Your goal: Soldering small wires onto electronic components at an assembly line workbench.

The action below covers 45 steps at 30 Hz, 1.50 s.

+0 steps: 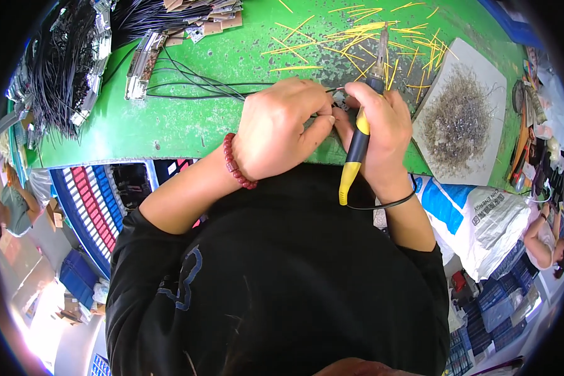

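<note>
My right hand (382,128) is wrapped round a yellow and black soldering iron (356,147). Its metal tip points away from me, over the green bench, and its thin black cord hangs by my wrist. My left hand (285,122) is closed in a pinch close to the right fingertips, where thin black wires (213,88) run in under it. A small part (339,97) shows between the two hands, too covered by fingers to make out. Those wires lead left to a metal-edged strip of small parts (145,66) lying on the bench.
Many short yellow sticks (357,47) lie scattered at the far side of the green bench (188,128). To the right, a pale board (492,160) carries a heap of dark wiry scrap (457,122). Bundles of black wires (59,69) fill the far left. Other people sit at both edges.
</note>
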### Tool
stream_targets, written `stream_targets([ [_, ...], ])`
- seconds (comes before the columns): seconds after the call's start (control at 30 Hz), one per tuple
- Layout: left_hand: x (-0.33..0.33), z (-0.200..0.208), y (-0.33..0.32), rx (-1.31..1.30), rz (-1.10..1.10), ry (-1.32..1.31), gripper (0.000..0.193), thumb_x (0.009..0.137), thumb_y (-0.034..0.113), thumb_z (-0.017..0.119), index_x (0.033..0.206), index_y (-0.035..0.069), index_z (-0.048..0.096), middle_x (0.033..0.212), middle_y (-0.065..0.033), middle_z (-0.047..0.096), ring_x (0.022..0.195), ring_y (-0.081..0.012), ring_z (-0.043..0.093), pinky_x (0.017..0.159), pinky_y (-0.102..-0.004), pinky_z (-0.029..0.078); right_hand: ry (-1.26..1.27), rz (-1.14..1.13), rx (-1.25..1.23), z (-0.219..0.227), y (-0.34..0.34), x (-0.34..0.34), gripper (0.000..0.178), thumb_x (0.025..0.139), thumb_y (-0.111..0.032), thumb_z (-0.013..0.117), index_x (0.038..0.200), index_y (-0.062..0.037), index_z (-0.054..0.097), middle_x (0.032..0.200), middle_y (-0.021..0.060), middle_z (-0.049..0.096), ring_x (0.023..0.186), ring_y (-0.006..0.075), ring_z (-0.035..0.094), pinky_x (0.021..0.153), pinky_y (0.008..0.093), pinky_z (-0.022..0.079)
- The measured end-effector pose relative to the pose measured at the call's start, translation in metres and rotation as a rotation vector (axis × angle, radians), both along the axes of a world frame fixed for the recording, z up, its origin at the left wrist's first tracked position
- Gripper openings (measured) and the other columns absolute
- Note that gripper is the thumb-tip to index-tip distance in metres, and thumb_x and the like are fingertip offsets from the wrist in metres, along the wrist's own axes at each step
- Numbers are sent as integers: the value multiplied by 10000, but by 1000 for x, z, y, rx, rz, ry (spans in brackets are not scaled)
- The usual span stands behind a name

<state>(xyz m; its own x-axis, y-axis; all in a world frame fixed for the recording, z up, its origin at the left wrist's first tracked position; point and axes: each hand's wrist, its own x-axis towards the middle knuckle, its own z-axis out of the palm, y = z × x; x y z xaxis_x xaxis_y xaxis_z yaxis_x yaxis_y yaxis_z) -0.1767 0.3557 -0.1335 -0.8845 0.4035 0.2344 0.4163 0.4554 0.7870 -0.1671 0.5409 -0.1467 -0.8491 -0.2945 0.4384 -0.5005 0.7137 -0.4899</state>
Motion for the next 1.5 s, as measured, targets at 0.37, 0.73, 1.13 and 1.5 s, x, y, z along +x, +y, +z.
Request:
stream_targets([
  [0.37, -1, -7, 0, 11, 10, 40, 76, 745, 69, 666, 792, 55, 607, 794, -79, 653, 744, -296, 632, 638, -388, 514, -218, 377, -38, 16, 23, -34, 401, 702, -60, 656, 1093, -143, 631, 679, -7, 568, 704, 220, 537, 634, 349, 422],
  [0.73, -1, -2, 5, 14, -15, 86, 96, 730, 23, 692, 790, 40, 619, 845, -102, 674, 801, -280, 652, 687, -361, 537, -77, 90, -27, 5, 13, -8, 502, 651, -88, 782, 1123, -151, 623, 727, 25, 568, 709, 243, 526, 642, 365, 406],
  [1.13, -3, -18, 12, -3, 7, 147, 112, 719, 31, 682, 824, 40, 644, 874, -67, 674, 805, -259, 646, 658, -355, 541, -375, -137, -616, 23, 54, 36, 446, 954, -266, 623, 1284, 16, 520, 859, 126, 723, 810, 136, 666, 725, 254, 490],
  [1.5, -3, -18, 19, -73, 71, 171, 109, 685, 18, 712, 754, 58, 637, 838, -50, 678, 781, -229, 646, 625, -326, 535, -151, -372, -911, 12, 119, 73, 479, 916, -345, 555, 1086, 100, 605, 669, 95, 586, 511, 87, 479, 473, 189, 346],
])
